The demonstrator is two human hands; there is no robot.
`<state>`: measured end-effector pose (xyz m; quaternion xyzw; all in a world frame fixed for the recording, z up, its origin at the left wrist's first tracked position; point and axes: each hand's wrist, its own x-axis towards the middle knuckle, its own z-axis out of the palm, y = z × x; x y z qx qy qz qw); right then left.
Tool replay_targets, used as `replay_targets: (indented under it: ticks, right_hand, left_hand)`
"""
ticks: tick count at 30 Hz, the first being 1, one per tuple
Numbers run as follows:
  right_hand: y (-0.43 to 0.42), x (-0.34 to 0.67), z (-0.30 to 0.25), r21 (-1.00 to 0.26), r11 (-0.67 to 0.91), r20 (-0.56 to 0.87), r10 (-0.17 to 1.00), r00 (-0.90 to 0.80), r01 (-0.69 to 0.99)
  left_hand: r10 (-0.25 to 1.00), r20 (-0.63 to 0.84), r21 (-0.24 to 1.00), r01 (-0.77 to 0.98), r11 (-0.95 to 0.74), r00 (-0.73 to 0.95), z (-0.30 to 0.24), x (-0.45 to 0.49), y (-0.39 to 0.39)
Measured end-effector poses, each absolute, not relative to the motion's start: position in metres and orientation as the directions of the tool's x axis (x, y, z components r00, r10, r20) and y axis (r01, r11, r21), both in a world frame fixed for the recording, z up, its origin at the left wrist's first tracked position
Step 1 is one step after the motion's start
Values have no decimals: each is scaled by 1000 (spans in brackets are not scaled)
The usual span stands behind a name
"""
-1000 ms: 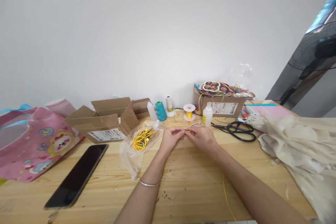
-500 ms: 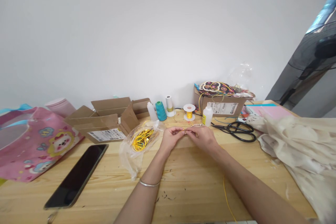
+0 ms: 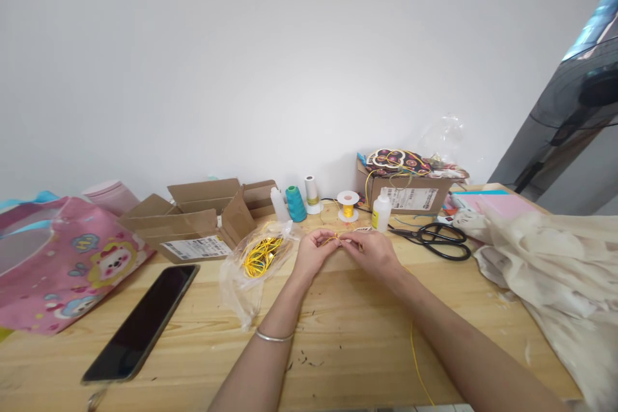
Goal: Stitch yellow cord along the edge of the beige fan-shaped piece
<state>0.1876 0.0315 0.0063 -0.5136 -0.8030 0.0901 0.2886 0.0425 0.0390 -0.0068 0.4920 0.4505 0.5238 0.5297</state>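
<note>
Cord, thin and yellow, spans my left hand and right hand above the counter; the fingers of both pinch it nearly tip to tip, presumably to steady so slight a strand. Black scissors rest near the right.
</note>
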Motion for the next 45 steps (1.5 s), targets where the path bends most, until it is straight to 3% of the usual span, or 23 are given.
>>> replay_targets:
  ticks: [13, 19, 29, 35, 41, 45]
  right_hand:
    - [35, 188, 2, -425, 473, 411, 861, -301, 772]
    - [33, 187, 3, -463, 424, 415, 880, -233, 778]
    - [39, 186, -4, -752, 321, 293, 945, -144, 576]
    - [42, 185, -2, -917, 99, 48, 989, -138, 387]
    - [39, 193, 8, -958, -23, -129, 924, -359, 285]
    - [34, 207, 23, -995, -84, -105, 824, -557, 63]
  left_hand:
    - [988, 108, 981, -175, -88, 106, -10, 42, 40]
    - [983, 137, 989, -65, -130, 120, -10, 42, 40]
    - [975, 157, 987, 10, -160, 156, -14, 41, 41]
    - [976, 136, 991, -1, -137, 168, -13, 42, 41]
    - [983, 109, 993, 21, -113, 146, -13, 42, 41]
    - [986, 120, 991, 42, -125, 112, -14, 40, 41]
